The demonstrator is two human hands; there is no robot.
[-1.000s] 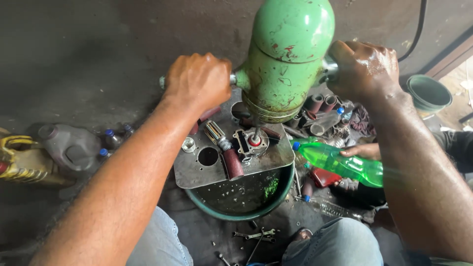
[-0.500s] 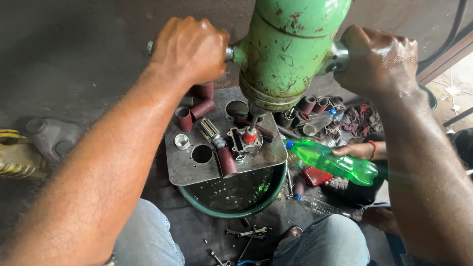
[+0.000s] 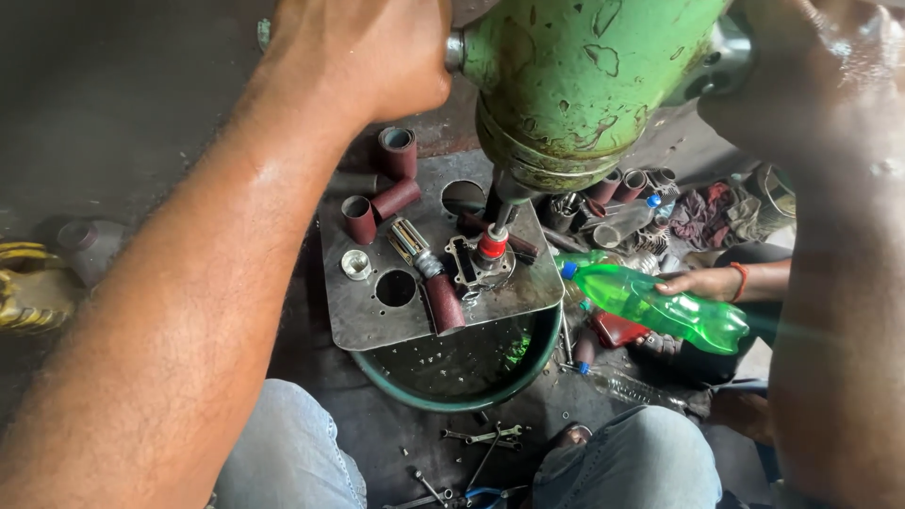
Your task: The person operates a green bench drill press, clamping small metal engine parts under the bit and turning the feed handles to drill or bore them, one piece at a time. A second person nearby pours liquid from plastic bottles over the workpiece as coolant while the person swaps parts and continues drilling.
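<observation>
— What are the two hands on?

— Both are at the green drill body (image 3: 584,85), paint chipped, hanging over the work. The left hand (image 3: 363,57) has its grip clenched round a metal side handle (image 3: 455,49) on the machine's left flank. The right hand (image 3: 815,75) is closed on the handle stub (image 3: 721,61) at the opposite flank; the fingers wrap it, though the stub is mostly hidden.

— And below the machine?

— A steel plate (image 3: 377,325) with round holes lies across a green basin (image 3: 462,396). The machine's spindle comes down onto a red-capped fitting (image 3: 492,245) seated in a small metal block (image 3: 471,264) on the plate.

— Anything else on the plate?

— Several dark red sleeves (image 3: 396,151), some upright, some lying, plus a small metal ring (image 3: 355,264).

— Is that another person to the right?

— Yes. A co-worker's hand (image 3: 702,283) with a red wristband holds a green plastic bottle (image 3: 650,303), its blue-capped nozzle pointing toward the plate. Wrenches (image 3: 485,436) lie on the floor below the basin, between the person's knees.
</observation>
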